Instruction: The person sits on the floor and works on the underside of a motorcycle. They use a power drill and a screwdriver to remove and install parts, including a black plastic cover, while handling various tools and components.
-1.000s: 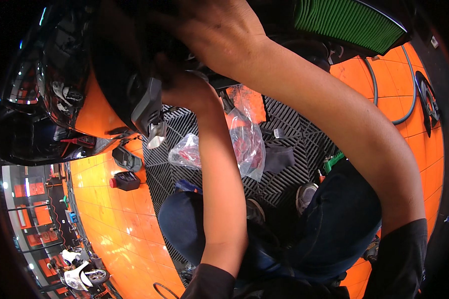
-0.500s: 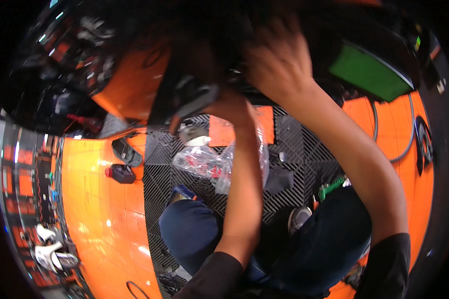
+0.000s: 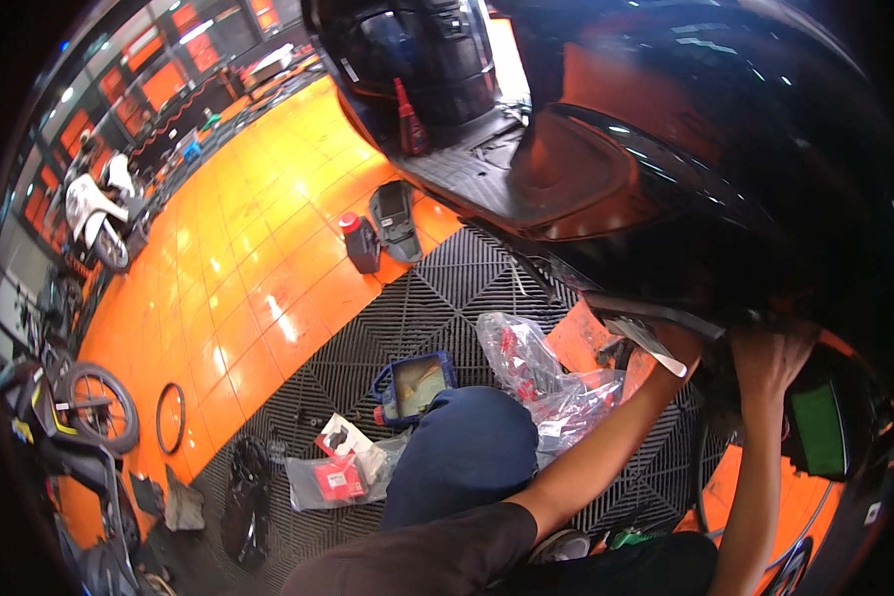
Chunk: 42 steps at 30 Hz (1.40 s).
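Note:
A large glossy black scooter fills the upper right. My left hand reaches under its lower edge, and the bodywork hides the fingers. Close on its right, my right hand is raised against the underside of the dark body, its fingertips out of sight. What either hand grips, if anything, cannot be made out. A pale strip-like edge shows beside my left wrist. Below and right of my right hand is a green rectangular panel in a dark frame.
Clear plastic bags and an orange sheet lie on black grating. A cut-open blue container stands by my knee. Farther off are a red-capped black bottle, a grey plastic part and parked motorcycles.
The view has swung, so the scooter now fills the upper right and more floor shows at left. Both hands remain at the scooter's underside, now farther right in view.

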Tool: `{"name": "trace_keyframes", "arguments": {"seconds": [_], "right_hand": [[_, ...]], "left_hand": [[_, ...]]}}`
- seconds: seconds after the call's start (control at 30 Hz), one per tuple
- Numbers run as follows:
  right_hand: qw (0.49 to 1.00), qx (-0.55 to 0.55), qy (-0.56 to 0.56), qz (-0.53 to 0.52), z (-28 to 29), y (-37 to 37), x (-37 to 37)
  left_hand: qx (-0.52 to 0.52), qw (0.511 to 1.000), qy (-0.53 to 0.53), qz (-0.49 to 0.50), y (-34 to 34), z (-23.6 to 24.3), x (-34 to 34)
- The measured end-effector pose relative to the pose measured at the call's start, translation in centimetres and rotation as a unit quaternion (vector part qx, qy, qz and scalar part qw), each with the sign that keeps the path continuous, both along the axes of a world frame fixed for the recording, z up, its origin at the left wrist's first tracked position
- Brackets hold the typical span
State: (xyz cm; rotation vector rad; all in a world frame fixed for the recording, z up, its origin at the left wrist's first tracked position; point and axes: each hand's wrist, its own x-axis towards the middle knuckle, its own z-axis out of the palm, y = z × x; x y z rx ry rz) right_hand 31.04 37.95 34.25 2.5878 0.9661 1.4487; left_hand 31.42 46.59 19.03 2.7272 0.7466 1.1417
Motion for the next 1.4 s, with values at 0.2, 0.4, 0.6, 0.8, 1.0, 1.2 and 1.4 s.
{"name": "trace_keyframes", "arguments": {"seconds": [0.2,0.4,0.6,0.8,1.0,1.2,1.4], "right_hand": [[0.993,0.067,0.019,0.098,-0.3,-0.4,0.8],[0.996,0.052,0.066,0.007,-0.7,-0.6,0.8],[0.996,0.052,0.046,0.061,0.3,0.1,-0.3],[0.992,0.064,0.065,0.090,1.4,0.7,-0.9],[0.996,0.063,0.011,0.068,2.4,1.1,-1.6],[0.991,0.095,0.043,0.086,2.7,1.3,-1.4],[0.995,0.061,0.032,0.076,1.9,0.7,-0.7]], "left_hand": [[-0.258,0.930,-0.249,-0.086,-1.7,-0.1,2.1],[-0.246,0.911,-0.317,-0.093,-2.0,1.1,1.7],[-0.161,0.917,-0.351,-0.104,-0.5,2.8,-0.2],[-0.570,0.585,-0.516,-0.258,-1.6,1.3,2.3],[-0.354,0.842,-0.393,-0.109,-1.7,-0.7,2.7],[-0.386,0.814,-0.395,-0.179,0.1,0.5,1.7],[-0.372,0.813,-0.408,-0.186,0.1,1.3,1.3]]}}
